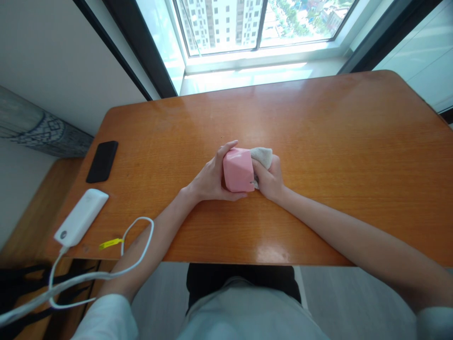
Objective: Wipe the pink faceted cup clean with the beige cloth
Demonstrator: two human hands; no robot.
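A pink, faceted, box-like object is held above the middle of the wooden table; its exact kind does not show. My left hand grips it from the left, with the thumb along the near side and the fingers around the far side. On the right, my right hand is closed on a light grey cloth and presses it against the pink object's right face. Part of the cloth is hidden behind my fingers and the object.
A black phone lies at the table's left edge. Nearer stands a white power bank with a white cable that loops over my left forearm and carries a yellow tag. Behind the wooden table is a window.
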